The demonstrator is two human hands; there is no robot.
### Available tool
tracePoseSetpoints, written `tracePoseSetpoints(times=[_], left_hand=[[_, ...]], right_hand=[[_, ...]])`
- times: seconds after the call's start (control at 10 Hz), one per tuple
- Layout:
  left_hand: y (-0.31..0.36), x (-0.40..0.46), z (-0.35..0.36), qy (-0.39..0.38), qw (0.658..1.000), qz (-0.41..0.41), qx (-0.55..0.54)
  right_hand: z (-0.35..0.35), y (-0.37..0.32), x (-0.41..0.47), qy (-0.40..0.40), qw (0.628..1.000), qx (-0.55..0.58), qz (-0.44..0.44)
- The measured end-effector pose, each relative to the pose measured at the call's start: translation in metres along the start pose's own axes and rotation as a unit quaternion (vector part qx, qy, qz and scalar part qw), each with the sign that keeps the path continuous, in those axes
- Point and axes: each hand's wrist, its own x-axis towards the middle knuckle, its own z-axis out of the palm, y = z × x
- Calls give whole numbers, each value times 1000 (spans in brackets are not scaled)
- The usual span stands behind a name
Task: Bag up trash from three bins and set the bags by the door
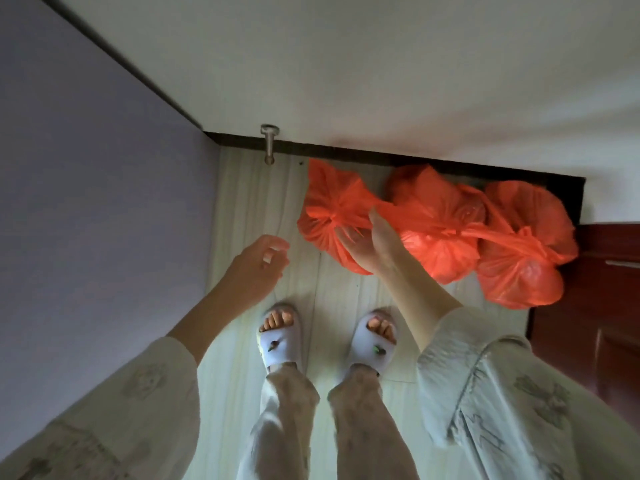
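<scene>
while three tied red bags [433, 233] are lined up along the dark skirting [346, 154] toward the door [595, 289], the leftmost bag's [332, 209] handle is draped over the right hand [367, 244], fingers relaxed; the left hand [259, 265], further off, is held loosely curled, empty.

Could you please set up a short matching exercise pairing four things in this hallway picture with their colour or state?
Things:
1. trash bags
2. left hand
3. slippers
4. door

Descriptions:
A. dark red-brown wood
B. white, worn on the feet
C. orange-red plastic, knotted shut
D. loosely curled, holding nothing

Pairs: 1-C, 2-D, 3-B, 4-A
</scene>
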Motion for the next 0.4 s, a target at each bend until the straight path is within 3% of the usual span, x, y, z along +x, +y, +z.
tracePoseSetpoints(times=[0.2,0.4], left_hand=[[22,-11,-9,-16,1000,-7,10],[92,-53,-47,-8,999,30,40]], right_hand=[[11,-19,-25,9,998,-63,-7],[35,-53,-116,23,968,-248,-23]])
